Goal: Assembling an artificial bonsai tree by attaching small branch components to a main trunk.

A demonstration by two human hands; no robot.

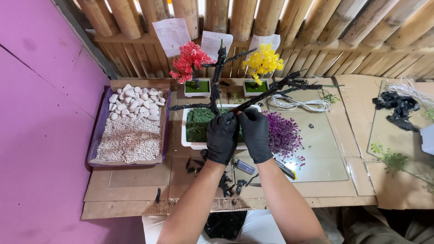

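Two black-gloved hands, left hand (222, 135) and right hand (255, 133), close together around a dark wire tree branch (271, 90) above a white planter (192, 144) on the worktop centre. The branch looks stiff yet bendable, light; best gripped along its thicker stem.

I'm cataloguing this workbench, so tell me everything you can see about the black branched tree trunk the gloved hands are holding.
The black tree trunk looks like a bare artificial stem, dark and rough, possibly wrapped wire. It stands roughly upright over the white rectangular planter with its green base. Several leafless branches fork off: one left, one up, a long one stretching right toward the coiled white cord. The left hand and right hand, both in black gloves, grip its lower part.
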